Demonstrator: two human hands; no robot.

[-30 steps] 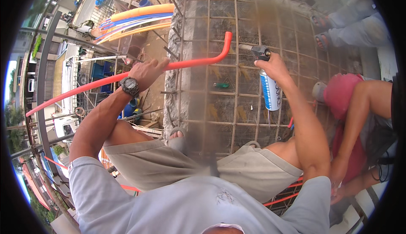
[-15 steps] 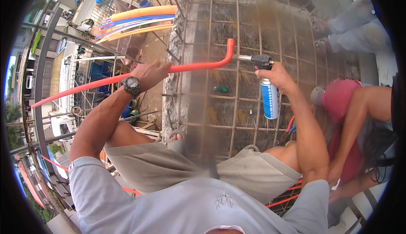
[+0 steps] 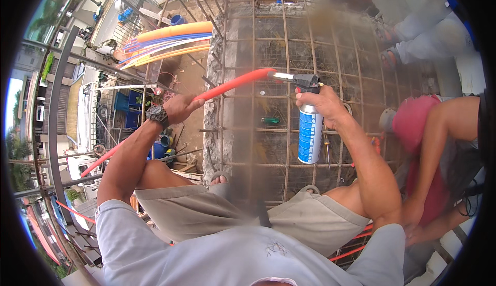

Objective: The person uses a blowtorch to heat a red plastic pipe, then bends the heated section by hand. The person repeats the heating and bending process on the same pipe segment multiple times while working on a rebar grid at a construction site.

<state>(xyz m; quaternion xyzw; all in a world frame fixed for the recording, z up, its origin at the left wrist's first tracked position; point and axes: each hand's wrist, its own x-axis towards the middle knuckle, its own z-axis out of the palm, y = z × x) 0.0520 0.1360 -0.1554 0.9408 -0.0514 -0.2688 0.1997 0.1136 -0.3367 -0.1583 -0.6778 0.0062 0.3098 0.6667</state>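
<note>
My left hand [image 3: 182, 109] is closed around an orange-red plastic pipe [image 3: 237, 82], which slants from lower left up to the middle. Its curved end lies beside the metal nozzle of a gas torch [image 3: 307, 83]; whether they touch I cannot tell. No flame is visible. My right hand [image 3: 326, 106] grips the torch, its fingers around the black head and the neck of a blue-and-white gas can [image 3: 310, 138]. The can hangs upright below my fist. The pipe's tail passes behind my left forearm and shows again at lower left.
Below me spreads a rebar grid [image 3: 287, 131] along a rough concrete edge [image 3: 211, 146]. A green object [image 3: 269, 121] and a screwdriver [image 3: 327, 149] lie there. A co-worker in a red cap [image 3: 413, 118] bends at right; another person's legs [image 3: 429, 45] stand beyond. Bundled pipes [image 3: 173, 33] lie far left.
The pipe has tilted, its tail lower and its bent end turned so the upward hook no longer shows. My left hand moved down and left. The torch shifted left and slightly down.
</note>
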